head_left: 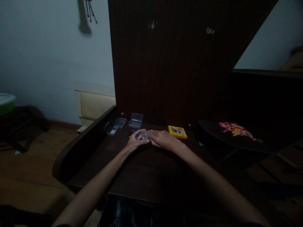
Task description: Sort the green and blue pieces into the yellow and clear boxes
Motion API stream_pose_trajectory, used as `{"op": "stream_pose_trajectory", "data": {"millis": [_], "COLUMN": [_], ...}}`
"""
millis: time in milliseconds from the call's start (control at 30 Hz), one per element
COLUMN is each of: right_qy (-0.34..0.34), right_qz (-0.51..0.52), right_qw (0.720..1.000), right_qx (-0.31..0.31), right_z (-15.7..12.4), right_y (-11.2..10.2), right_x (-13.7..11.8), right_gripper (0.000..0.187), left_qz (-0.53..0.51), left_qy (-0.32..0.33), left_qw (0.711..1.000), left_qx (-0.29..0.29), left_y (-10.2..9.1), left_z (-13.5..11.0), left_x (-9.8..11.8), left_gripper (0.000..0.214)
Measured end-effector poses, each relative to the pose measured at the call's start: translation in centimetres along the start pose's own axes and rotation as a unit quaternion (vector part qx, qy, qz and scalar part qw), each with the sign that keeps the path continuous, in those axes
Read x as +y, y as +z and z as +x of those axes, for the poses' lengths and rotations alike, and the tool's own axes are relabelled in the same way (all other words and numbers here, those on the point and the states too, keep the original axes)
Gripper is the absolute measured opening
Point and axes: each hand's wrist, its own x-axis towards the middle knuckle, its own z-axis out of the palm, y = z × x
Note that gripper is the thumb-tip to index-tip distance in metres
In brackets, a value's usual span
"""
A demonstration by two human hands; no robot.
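My left hand point(134, 141) curls its fingers around a small clear box point(145, 135) near the back of the dark desk point(142, 179). My right hand point(163, 138) lays nearly straight fingers over its right side, near a yellow box point(177, 132); whether they grip, I can't tell.

A: How many clear boxes point(145, 136) point(135, 124) point(121, 123) point(111, 130) do you see?
B: I count four: three on the one bench point(142, 171), one between two hands point(134, 140) point(165, 140).
A: And yellow boxes point(177, 132)?
B: Only one. Also one pile of coloured pieces point(236, 129), too small for counting.
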Motion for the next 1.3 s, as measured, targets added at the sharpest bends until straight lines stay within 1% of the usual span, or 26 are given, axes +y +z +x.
{"op": "stream_pose_trajectory", "data": {"millis": [100,200,367,500,600,700,800,867,967,1033,1067,1133,1200,1233,1300], "right_qy": [-0.007,-0.027,-0.048,-0.054,-0.049,-0.048,-0.042,-0.028,0.022,0.071,0.096,0.142,0.185,0.203,0.24], "right_qz": [-0.043,-0.075,-0.137,-0.158,-0.159,-0.13,-0.067,-0.013,0.074,0.144,0.185,0.274,0.371,0.423,0.524], "right_qw": [0.999,0.997,0.989,0.986,0.986,0.99,0.997,1.0,0.995,0.979,0.966,0.929,0.88,0.852,0.785], "right_qx": [-0.009,-0.005,0.021,0.028,0.016,-0.008,-0.012,0.005,0.065,0.124,0.154,0.204,0.231,0.234,0.226], "right_z": [0.0,-0.1,0.1,0.4,0.6,0.8,0.9,0.9,0.8,0.8,0.8,0.9,1.2,1.3,1.7], "right_y": [0.1,0.0,0.1,0.4,0.2,-0.2,-0.7,-0.8,-0.6,-0.2,0.0,0.7,1.5,1.9,2.7], "right_x": [-0.6,-1.0,-1.7,-2.2,-2.3,-1.9,-0.9,0.1,1.7,2.7,3.1,3.8,4.2,4.4,4.7], "right_gripper": [0.03,0.029,0.031,0.032,0.032,0.031,0.032,0.035,0.037,0.036,0.036,0.034,0.033,0.034,0.038], "left_qz": [0.017,0.024,-0.012,-0.027,-0.034,-0.039,-0.044,-0.054,-0.077,-0.095,-0.104,-0.127,-0.144,-0.15,-0.16], "left_qy": [-0.017,-0.017,-0.005,-0.005,-0.007,-0.008,-0.006,-0.003,-0.003,-0.009,-0.014,-0.022,-0.027,-0.03,-0.036], "left_qw": [1.0,1.0,1.0,1.0,0.999,0.999,0.999,0.998,0.996,0.995,0.994,0.991,0.988,0.987,0.986], "left_qx": [-0.005,-0.008,0.001,0.011,0.009,0.001,-0.002,-0.01,-0.036,-0.042,-0.041,-0.039,-0.039,-0.037,-0.03], "left_y": [0.2,0.3,0.3,0.3,0.3,0.3,0.2,0.1,0.2,0.4,0.5,0.6,0.5,0.5,0.4], "left_z": [-0.3,-0.4,-0.2,-0.3,-0.4,-0.4,-0.2,-0.1,-0.2,-0.4,-0.6,-0.7,-0.8,-0.7,-0.6], "left_x": [0.3,0.6,0.3,0.2,0.2,0.2,0.1,0.0,0.1,0.2,0.4,0.6,0.9,1.0,1.3], "left_gripper": [0.069,0.068,0.066,0.066,0.064,0.062,0.062,0.062,0.063,0.065,0.066,0.067,0.066,0.065,0.061]}}
